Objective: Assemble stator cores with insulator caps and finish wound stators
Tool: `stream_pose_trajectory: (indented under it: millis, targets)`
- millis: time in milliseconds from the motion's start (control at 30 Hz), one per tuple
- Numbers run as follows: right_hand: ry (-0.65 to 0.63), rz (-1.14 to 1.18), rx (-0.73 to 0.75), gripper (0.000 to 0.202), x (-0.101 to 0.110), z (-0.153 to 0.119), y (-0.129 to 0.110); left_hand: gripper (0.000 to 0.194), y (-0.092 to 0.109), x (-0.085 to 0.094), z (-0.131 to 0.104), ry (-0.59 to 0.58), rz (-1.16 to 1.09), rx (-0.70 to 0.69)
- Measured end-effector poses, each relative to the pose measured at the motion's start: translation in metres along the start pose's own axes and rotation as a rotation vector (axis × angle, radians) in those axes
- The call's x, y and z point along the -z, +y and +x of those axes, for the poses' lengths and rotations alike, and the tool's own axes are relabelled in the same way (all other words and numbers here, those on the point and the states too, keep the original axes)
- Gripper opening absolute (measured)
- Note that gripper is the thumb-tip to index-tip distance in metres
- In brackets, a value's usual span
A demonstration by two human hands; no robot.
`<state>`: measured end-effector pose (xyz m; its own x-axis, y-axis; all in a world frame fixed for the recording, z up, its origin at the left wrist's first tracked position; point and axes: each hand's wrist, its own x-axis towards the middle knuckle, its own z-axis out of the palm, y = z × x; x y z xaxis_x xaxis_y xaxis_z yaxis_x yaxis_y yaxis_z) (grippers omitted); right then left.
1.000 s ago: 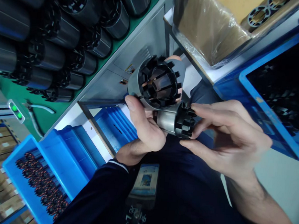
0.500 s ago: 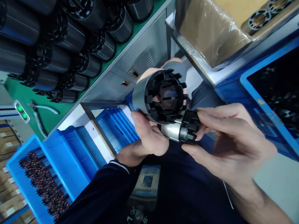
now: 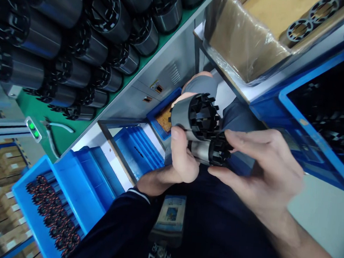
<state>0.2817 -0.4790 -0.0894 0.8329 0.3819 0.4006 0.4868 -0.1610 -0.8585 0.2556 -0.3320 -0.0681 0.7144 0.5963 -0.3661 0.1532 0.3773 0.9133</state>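
Note:
A large grey metal cylinder (image 3: pixel 181 113) with a ring of black prongs at its right end is gripped by my left hand (image 3: pixel 184 158), the thumb across its lower side. Just below it lies a smaller silver cylinder (image 3: pixel 200 151), also with black prongs, against the same hand. My right hand (image 3: pixel 261 164) has its fingertips at the pronged right end of the smaller cylinder, index finger above and thumb just below. The fingers of my left hand behind the large cylinder are mostly hidden.
Rows of similar black cylinders (image 3: pixel 77 46) and pliers (image 3: pixel 53 129) stand or lie on the green bench (image 3: pixel 28 101) at left. Blue bins (image 3: pixel 79 177) are below. A plastic-lined carton (image 3: pixel 244 43) is at upper right, a blue crate (image 3: pixel 306 119) at far right.
Both cylinders have turned, showing more of the large one's side and less of its opening. The large one sits slightly further right. The view has shifted, showing more of a blue tray behind.

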Motion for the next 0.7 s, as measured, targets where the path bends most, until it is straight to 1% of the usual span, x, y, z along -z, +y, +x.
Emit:
stream_pose_trajectory:
  millis: [67,133,200,267,333,400,433,500,567,633,700]
  targets:
    - [0.018,-0.119,0.079,0.073,-0.004,-0.004,0.000,0.096,-0.002,0.000,-0.001,0.016,-0.022,0.001]
    - [-0.002,-0.146,0.084,0.073,-0.007,-0.007,0.001,0.096,-0.006,0.000,-0.002,0.038,-0.026,0.036]
    - [-0.014,-0.073,0.016,0.071,-0.009,-0.009,0.003,0.094,-0.009,0.000,-0.004,0.069,-0.049,0.042]
    - [-0.026,0.053,-0.084,0.071,-0.011,-0.009,0.006,0.084,-0.011,0.001,-0.005,0.094,-0.116,0.016]
    - [-0.026,0.156,-0.141,0.075,-0.011,-0.008,0.009,0.075,-0.011,0.003,-0.006,0.098,-0.184,-0.004]
    - [-0.012,0.176,-0.117,0.079,-0.012,-0.006,0.010,0.071,-0.009,0.005,-0.007,0.101,-0.188,0.002]
    - [0.003,0.136,-0.064,0.079,-0.011,-0.005,0.010,0.071,-0.007,0.006,-0.008,0.099,-0.178,0.016]
    - [0.005,-0.003,0.078,0.073,-0.010,-0.004,0.006,0.073,-0.003,0.010,-0.009,0.082,-0.190,0.058]
    - [-0.054,-0.080,0.152,0.058,-0.007,-0.001,0.000,0.073,0.000,0.014,-0.012,0.036,-0.257,0.093]
    - [-0.130,-0.041,0.117,0.050,-0.002,0.005,-0.008,0.073,0.000,0.017,-0.017,0.010,-0.310,0.083]
    - [-0.164,0.037,0.048,0.048,0.003,0.011,-0.017,0.075,-0.003,0.022,-0.025,0.038,-0.303,0.032]
